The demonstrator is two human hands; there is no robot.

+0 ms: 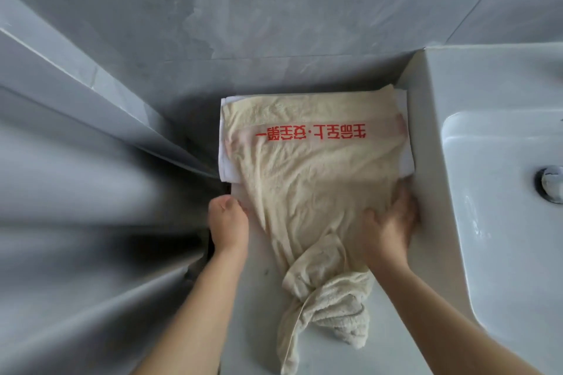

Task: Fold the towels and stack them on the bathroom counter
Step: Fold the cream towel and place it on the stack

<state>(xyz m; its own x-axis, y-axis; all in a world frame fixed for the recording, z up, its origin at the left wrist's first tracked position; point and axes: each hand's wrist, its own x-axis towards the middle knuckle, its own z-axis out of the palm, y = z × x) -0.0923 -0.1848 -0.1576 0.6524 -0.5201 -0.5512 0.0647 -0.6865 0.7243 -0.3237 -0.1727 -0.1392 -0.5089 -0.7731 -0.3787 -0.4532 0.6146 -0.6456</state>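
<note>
Head cam: the cream towel (310, 167) is lying over a folded white towel (227, 166) at the counter's (259, 298) back edge, beside the sink (487, 161), its near end trailing bunched toward the front. Left hand (228, 222) is curling on its left edge; right hand (390, 222) is pressing flat, fingers spread.
</note>
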